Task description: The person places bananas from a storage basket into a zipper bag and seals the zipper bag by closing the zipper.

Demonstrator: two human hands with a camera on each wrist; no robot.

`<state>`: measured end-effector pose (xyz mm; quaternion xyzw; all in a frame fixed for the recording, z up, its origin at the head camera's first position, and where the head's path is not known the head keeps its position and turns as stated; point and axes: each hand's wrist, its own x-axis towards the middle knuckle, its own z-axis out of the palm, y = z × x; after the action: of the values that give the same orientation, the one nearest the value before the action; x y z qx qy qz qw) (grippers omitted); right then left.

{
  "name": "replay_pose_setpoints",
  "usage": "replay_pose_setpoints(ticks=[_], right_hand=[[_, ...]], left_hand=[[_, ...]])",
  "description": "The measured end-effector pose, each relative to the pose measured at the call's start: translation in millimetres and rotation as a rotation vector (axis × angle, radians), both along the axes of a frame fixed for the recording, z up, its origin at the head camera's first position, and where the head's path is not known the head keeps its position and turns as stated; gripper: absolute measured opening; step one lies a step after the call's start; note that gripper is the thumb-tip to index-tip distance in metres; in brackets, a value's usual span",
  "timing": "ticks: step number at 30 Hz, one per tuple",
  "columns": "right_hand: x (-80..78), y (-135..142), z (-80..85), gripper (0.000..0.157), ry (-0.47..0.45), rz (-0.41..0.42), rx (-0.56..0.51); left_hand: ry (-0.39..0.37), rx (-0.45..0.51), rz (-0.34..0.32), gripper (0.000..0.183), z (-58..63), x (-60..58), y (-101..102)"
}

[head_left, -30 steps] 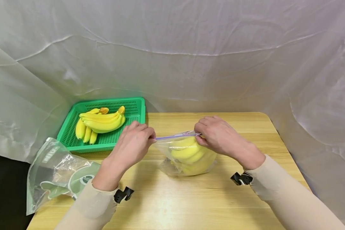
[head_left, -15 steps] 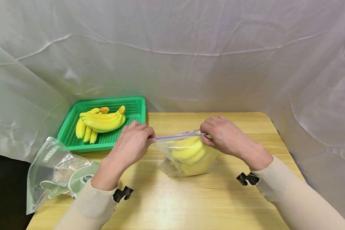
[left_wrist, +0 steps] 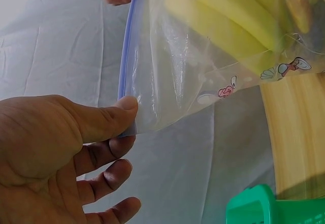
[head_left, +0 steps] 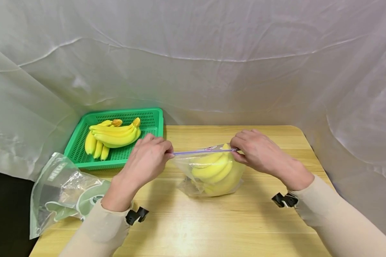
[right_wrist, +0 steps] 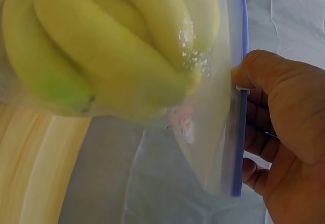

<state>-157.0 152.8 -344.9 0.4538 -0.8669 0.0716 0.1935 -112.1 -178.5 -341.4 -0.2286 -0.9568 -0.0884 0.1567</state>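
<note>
A clear zip bag (head_left: 193, 166) with a purple zip strip (head_left: 199, 152) stands on the wooden table, a bunch of bananas (head_left: 212, 171) inside it. My left hand (head_left: 151, 153) pinches the left end of the strip between thumb and index finger; in the left wrist view its other fingers (left_wrist: 109, 181) hang apart from the bag. Further along the same strip, my right hand (head_left: 257, 151) pinches it at a small white slider (right_wrist: 242, 88). Beyond that hand, a short stretch of strip runs on to the bag's corner in the right wrist view.
A green basket (head_left: 161, 123) at the back left holds more bananas (head_left: 115, 137). Left of my left forearm lies a crumpled clear and green plastic package (head_left: 67, 189), partly over the table's left edge. Grey fabric walls (head_left: 212, 82) close in the back and sides.
My right hand has slid steadily to the right along the zip strip, away from the left hand. The left hand stays at its end, and the bag keeps its place.
</note>
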Motion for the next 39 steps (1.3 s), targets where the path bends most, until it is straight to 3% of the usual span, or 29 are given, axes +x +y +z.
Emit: replay_pose_setpoints(ticks=[18,30,39], right_hand=[[-6.3,31,6.6,0.005,0.0,0.034,-0.038],[-4.6,50,8.5,0.009,-0.025,-0.025,-0.03],[-7.1,58,14.7,0.011,-0.033,-0.107,-0.069]], left_hand=[[0.024,-0.01,0.0,0.009,7.6,-0.3,-5],[0.027,-0.005,-0.005,0.009,7.5,0.7,-8],[0.059,0.036,-0.018,0.008,6.5,-5.2,1]])
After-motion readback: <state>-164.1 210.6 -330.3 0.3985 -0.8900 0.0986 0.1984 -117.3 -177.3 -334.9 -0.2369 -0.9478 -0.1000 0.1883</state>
